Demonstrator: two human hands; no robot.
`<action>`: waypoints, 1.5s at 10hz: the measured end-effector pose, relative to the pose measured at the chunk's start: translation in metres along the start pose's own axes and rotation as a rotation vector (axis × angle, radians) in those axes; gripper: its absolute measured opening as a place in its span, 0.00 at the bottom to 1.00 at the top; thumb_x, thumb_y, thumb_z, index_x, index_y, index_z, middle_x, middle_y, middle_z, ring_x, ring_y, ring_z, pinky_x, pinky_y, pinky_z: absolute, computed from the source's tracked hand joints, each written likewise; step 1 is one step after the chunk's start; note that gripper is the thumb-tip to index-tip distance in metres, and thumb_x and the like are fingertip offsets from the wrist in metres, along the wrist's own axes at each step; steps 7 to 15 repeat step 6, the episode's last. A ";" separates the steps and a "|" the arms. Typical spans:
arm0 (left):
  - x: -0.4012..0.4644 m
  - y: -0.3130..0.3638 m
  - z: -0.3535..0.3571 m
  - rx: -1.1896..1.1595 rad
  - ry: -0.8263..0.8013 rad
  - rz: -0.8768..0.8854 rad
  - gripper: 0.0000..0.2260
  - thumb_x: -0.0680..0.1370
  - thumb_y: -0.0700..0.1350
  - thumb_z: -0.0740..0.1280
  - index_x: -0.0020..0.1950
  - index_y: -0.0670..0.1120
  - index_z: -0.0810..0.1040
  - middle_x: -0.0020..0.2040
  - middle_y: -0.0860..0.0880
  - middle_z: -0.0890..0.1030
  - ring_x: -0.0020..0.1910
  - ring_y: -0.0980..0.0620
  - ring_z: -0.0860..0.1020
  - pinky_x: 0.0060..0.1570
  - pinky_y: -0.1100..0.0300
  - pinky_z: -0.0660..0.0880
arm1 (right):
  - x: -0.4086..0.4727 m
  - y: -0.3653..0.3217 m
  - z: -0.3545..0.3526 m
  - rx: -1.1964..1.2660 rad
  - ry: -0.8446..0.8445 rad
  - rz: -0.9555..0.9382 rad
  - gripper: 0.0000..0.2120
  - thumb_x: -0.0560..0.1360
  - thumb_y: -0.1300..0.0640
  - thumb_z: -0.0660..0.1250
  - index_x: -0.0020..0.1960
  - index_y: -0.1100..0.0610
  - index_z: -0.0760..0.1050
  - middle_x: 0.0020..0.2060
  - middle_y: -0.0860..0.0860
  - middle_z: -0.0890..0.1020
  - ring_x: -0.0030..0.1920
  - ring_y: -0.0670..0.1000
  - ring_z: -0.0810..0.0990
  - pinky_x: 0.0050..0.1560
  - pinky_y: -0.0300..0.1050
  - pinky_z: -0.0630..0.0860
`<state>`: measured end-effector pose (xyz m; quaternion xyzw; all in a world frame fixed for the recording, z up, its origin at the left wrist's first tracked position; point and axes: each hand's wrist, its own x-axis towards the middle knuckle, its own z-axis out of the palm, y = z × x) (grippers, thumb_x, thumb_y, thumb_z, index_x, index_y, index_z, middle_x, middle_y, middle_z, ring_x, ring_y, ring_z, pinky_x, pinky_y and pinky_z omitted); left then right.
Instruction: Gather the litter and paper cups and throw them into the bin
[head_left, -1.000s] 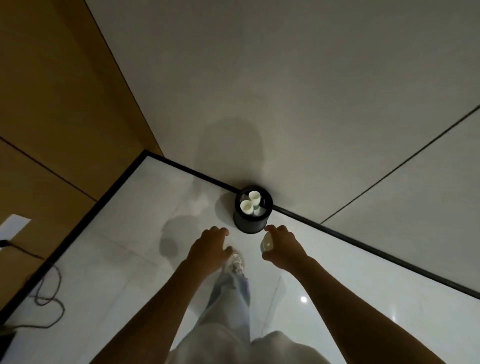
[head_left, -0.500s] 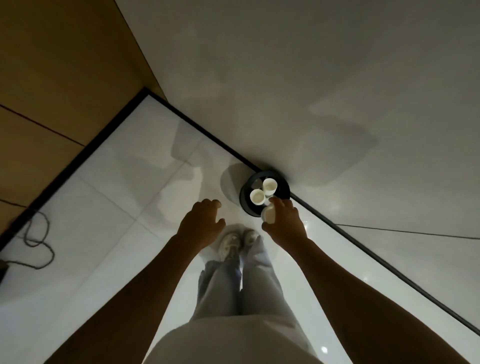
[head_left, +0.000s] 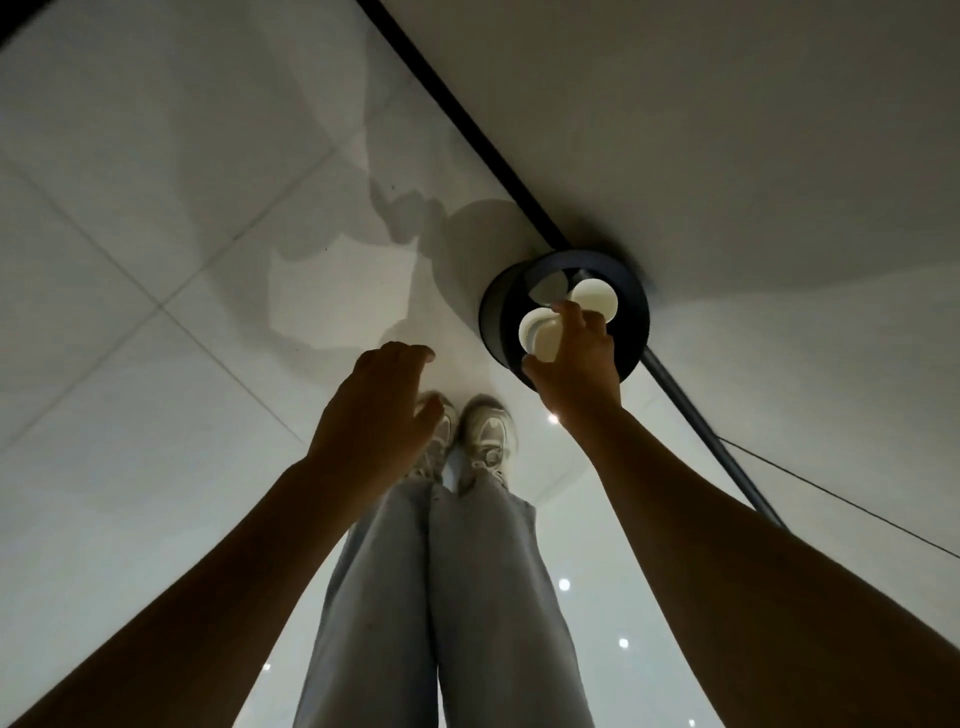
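Note:
A round black bin (head_left: 493, 312) stands on the pale tiled floor against the wall. Inside it a white paper cup (head_left: 597, 299) shows at the back, with a scrap of pale litter (head_left: 548, 286) to its left. My right hand (head_left: 576, 364) is over the bin's mouth and grips another white paper cup (head_left: 540, 332), fingers curled round it. My left hand (head_left: 379, 410) hovers left of the bin above my shoes, fingers loosely bent and holding nothing.
A white wall rises behind the bin, edged by a dark skirting strip (head_left: 467, 119) that runs diagonally. My legs in pale jeans and white shoes (head_left: 485, 431) stand just before the bin. Tiled floor spreads to the left.
I have come closer to the bin, which now looks larger. My right hand has carried the cup from the bin's near rim to above its mouth. My left hand stays empty.

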<state>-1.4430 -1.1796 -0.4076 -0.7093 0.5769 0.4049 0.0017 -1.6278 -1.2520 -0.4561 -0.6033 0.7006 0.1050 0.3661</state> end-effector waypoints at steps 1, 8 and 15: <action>0.014 -0.012 0.028 -0.018 -0.025 -0.018 0.20 0.78 0.52 0.64 0.69 0.47 0.68 0.67 0.49 0.73 0.65 0.51 0.70 0.56 0.65 0.65 | 0.035 0.010 0.019 -0.089 -0.016 -0.025 0.32 0.73 0.56 0.72 0.72 0.53 0.62 0.68 0.56 0.67 0.68 0.61 0.68 0.62 0.59 0.75; 0.035 -0.040 0.069 -0.057 -0.034 -0.110 0.22 0.78 0.50 0.64 0.70 0.46 0.67 0.69 0.47 0.71 0.68 0.49 0.68 0.56 0.64 0.64 | 0.077 0.034 0.058 -0.448 -0.088 -0.185 0.36 0.74 0.53 0.72 0.75 0.55 0.56 0.71 0.59 0.63 0.72 0.62 0.62 0.68 0.57 0.69; 0.035 -0.040 0.069 -0.057 -0.034 -0.110 0.22 0.78 0.50 0.64 0.70 0.46 0.67 0.69 0.47 0.71 0.68 0.49 0.68 0.56 0.64 0.64 | 0.077 0.034 0.058 -0.448 -0.088 -0.185 0.36 0.74 0.53 0.72 0.75 0.55 0.56 0.71 0.59 0.63 0.72 0.62 0.62 0.68 0.57 0.69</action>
